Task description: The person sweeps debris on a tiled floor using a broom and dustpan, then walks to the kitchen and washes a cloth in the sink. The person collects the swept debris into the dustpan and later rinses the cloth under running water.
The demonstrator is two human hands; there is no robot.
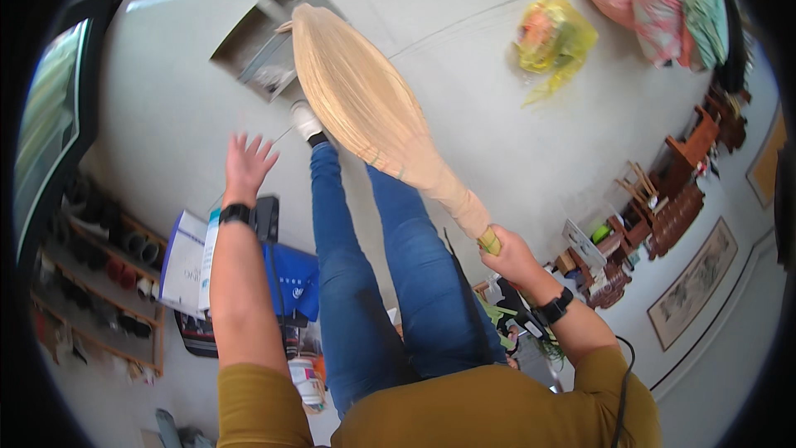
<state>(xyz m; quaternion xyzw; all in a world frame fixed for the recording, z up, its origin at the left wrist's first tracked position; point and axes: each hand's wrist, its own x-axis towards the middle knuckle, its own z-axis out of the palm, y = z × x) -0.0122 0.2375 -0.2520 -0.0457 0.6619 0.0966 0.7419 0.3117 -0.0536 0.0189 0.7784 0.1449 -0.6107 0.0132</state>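
Note:
My right hand point(511, 258) is closed around the lower handle of a straw broom point(367, 93), near its green-and-yellow band. The broom slants up and to the left across my legs, and its bristle tip overlaps the right side of a grey dustpan point(255, 43) on the floor. Whether the tip touches the dustpan cannot be told. Some pale debris lies in the dustpan. My left hand point(247, 165) is held out with its fingers spread and nothing in it, below the dustpan and left of my white shoe point(306, 120).
A yellow plastic bag point(547, 40) lies on the pale floor, with pink and green fabric bundles point(659, 6) beyond it. A shoe rack point(112, 286) and a blue bag point(295, 280) are at left. Dark wooden furniture point(678, 218) stands along the right wall.

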